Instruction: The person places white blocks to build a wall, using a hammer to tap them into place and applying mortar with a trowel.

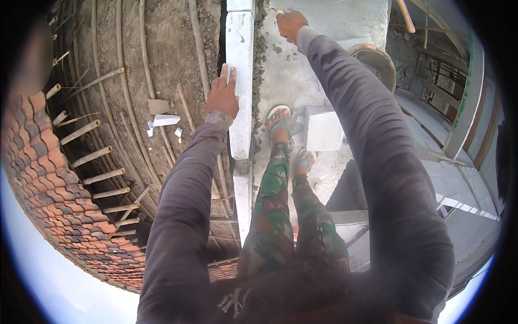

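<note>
A row of white lightweight blocks runs away from me along the edge of the concrete slab. My left hand lies on the long block, its fingers stretched over the top and left side. Farther off and to the right, my right hand is closed around a light-coloured handle; only its end shows, so I cannot tell the tool. Wet-looking grey mortar lies along the block's right side. A bucket stands under my right forearm, partly hidden by it.
A loose white block lies right of my sandalled feet. Left of the wall, bamboo poles cross a lower brown surface with white block fragments. Orange roof tiles curve along the far left. A drop with framing lies right.
</note>
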`<state>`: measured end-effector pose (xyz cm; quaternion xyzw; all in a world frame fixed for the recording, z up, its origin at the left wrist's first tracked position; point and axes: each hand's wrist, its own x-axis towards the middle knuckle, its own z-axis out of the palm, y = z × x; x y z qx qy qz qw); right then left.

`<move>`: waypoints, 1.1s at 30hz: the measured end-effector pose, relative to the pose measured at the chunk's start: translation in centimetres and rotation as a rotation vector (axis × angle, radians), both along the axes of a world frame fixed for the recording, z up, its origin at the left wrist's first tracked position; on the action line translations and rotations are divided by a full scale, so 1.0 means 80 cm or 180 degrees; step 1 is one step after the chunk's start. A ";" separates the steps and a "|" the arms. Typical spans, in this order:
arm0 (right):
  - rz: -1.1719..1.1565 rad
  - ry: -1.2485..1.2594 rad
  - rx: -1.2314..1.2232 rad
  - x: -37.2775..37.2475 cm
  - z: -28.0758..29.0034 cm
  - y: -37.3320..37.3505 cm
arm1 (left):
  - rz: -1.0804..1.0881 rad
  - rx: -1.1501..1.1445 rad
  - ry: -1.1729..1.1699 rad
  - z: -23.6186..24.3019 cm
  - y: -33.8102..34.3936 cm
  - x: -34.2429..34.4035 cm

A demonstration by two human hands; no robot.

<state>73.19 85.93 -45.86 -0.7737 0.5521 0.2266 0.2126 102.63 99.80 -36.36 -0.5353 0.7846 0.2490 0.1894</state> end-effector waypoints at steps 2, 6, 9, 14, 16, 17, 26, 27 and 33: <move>0.0184 0.0160 -0.0426 -0.048 -0.046 -0.037 | -0.0155 0.0040 -0.0080 -0.021 -0.009 -0.032; 0.0428 0.0310 -0.0175 0.001 -0.040 -0.064 | -0.0327 -0.0123 -0.0368 -0.041 -0.003 -0.020; -0.0321 0.0034 0.0570 0.058 -0.022 -0.013 | -0.0522 -0.0217 -0.0530 -0.041 0.002 0.001; -0.3015 -0.1180 0.1033 0.095 0.020 0.106 | -0.0644 -0.0143 -0.0575 -0.037 -0.002 -0.003; -0.3148 -0.1212 0.1319 0.097 0.022 0.151 | -0.0690 -0.0165 -0.0594 -0.042 -0.003 -0.011; -0.3129 -0.1221 0.1314 0.096 0.022 0.171 | -0.0708 -0.0090 -0.0604 -0.043 -0.004 -0.014; -0.2083 -0.0957 -0.0083 0.026 -0.038 0.029 | -0.1090 -0.0369 -0.0785 -0.039 -0.011 -0.018; -0.0823 0.0056 -0.0657 -0.070 -0.090 0.034 | -0.1282 -0.0424 -0.0429 -0.051 -0.016 -0.079; -0.3235 -0.1329 0.1010 0.137 0.002 0.175 | -0.1127 -0.0412 -0.0877 -0.037 0.004 0.002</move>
